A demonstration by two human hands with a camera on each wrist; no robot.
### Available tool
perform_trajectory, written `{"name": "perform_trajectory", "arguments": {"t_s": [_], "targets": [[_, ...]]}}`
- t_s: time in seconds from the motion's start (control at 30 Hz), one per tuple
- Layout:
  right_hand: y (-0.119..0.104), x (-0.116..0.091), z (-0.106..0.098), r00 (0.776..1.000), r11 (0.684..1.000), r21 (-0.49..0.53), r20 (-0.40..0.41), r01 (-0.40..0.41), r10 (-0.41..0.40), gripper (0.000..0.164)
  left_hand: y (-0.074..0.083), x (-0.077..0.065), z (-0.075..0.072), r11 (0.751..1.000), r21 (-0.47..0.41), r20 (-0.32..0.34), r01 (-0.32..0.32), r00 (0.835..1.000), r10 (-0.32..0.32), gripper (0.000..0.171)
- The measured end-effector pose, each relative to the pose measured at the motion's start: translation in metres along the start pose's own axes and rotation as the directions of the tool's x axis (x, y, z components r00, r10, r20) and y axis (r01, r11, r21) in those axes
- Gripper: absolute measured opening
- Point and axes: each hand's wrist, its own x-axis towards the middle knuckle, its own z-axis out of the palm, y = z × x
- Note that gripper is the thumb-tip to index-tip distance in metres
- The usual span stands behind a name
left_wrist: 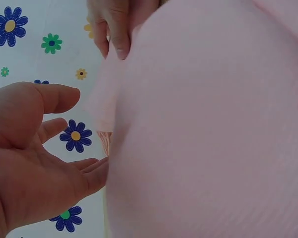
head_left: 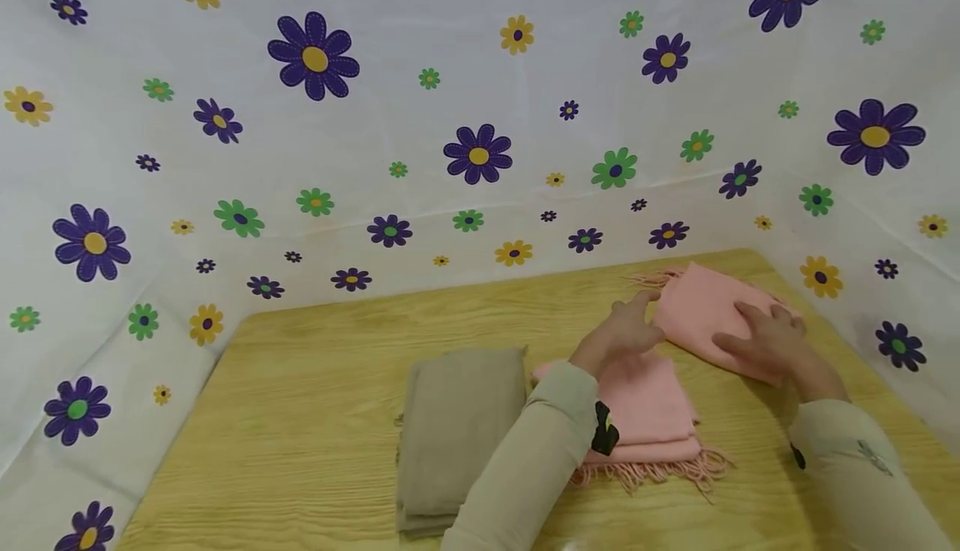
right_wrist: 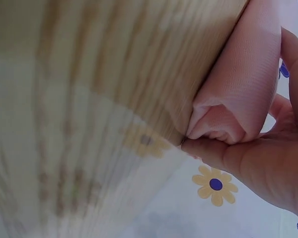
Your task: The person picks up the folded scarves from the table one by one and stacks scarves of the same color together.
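A folded pink scarf with fringe lies at the far right of the table. My right hand rests at its right side, thumb on the top layer; in the right wrist view, its straight fingers touch the scarf's folded end. My left hand, fingers spread, is by that scarf's left corner and above the back of a second folded pink scarf. In the left wrist view the left hand holds nothing, its lower fingertips beside pink cloth. The second scarf's fringe faces me, partly covered by my left sleeve.
A folded beige scarf lies left of the nearer pink one, beside my left forearm. The wood-grain table is bounded at the back and sides by white sheeting printed with flowers.
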Motion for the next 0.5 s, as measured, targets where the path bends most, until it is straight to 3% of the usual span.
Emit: {"name": "perform_trajectory", "arguments": {"t_s": [0.27,0.5], "targets": [[-0.009,0.006,0.002,1.000,1.000,0.018,0.027,-0.008,0.008,0.087,-0.011,0.003,0.002,0.998,-0.055,0.070,-0.005,0.998,0.008,0.073],[-0.017,0.010,0.001,0.998,0.999,0.047,0.068,-0.007,0.004,0.088,-0.013,0.004,0.002,0.996,-0.091,0.049,-0.002,0.999,0.006,0.073]]}}
